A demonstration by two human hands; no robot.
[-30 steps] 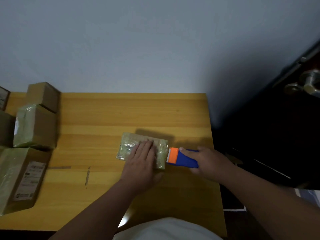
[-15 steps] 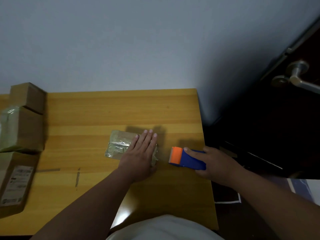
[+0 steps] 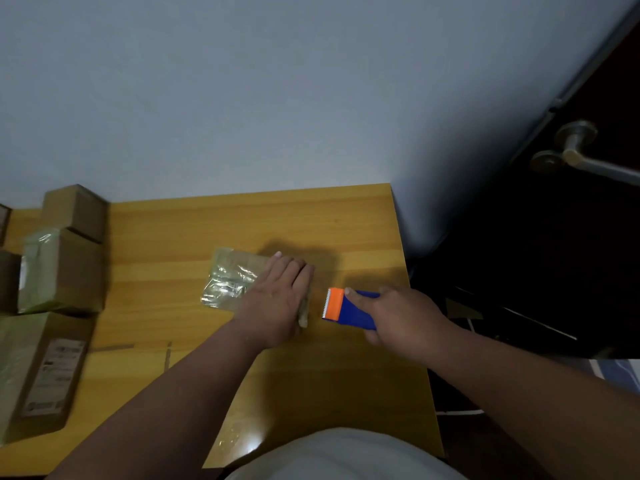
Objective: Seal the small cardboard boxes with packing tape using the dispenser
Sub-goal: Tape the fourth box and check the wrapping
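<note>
Small flat box (image 3: 231, 285), wrapped in shiny clear tape, lies near the middle of the wooden worktop (image 3: 214, 223). Long axis runs roughly left to right, slightly tilted.

Left hand (image 3: 277, 301) lies flat on the box's right half, palm down, fingers (image 3: 300, 271) together and stretched toward the wall. Grip released: nothing clasped, the hand only presses on the box top. Right end of the box mostly hidden under the hand; a sliver of its edge shows beside the palm.

Right hand (image 3: 403, 315) clenched around the blue body of the tape dispenser (image 3: 346, 308). Index finger lies along the top of the body, pointing toward the orange head. Toothed cutter edge faces the box, just beside its right end; whether tape still joins the two cannot be told. Dispenser sits close to the worktop's right edge.

Along the left side of the worktop, well apart from the hands: a plain brown box (image 3: 74, 211) at the back, a larger taped box (image 3: 60, 270) in front of it, and nearest the person a long box with a printed label (image 3: 52, 377). More boxes cut off at the left edge.

Two short strips of tape (image 3: 167, 355) stuck to the worktop between the labelled box and the left forearm.

Pale wall (image 3: 277, 98) behind; dark door with a metal handle (image 3: 576, 150) at right.
</note>
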